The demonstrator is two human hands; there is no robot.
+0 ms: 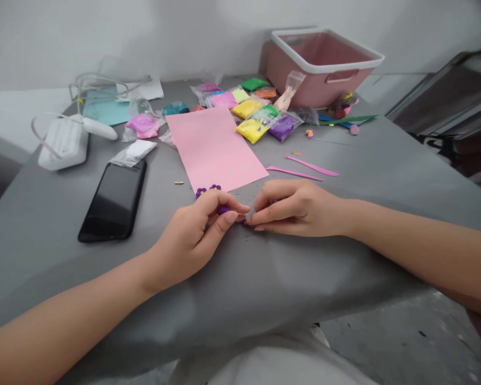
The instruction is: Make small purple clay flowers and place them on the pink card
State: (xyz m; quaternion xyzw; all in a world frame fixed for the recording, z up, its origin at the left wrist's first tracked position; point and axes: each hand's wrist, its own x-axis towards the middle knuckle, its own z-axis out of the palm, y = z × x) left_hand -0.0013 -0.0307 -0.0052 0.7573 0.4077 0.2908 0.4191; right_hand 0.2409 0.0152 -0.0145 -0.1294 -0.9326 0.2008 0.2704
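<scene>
Purple clay [223,210] sits in the left hand [196,230], just nearer than the pink sheet [220,152], with the thumb and fingers closed around it. To its right, also on the near side of the sheet, the right hand [296,208] has its fingers drawn together at a small purple piece [244,223] low by the tabletop [264,289]; whether they grip it, I cannot tell. Two purple flowers [201,192] with yellow centres lie at the sheet's near left corner, beside the left hand. Left of the sheet is a black phone [114,200]; right of its near corner are two pink modelling tools [312,166]. Farther left of the sheet stands a white power strip [66,141]. Bagged clay packets [251,130] in several colours cluster along the sheet's far and right sides. Beyond these, to the sheet's far right, stands a pink basket [324,72] with a white rim.
</scene>
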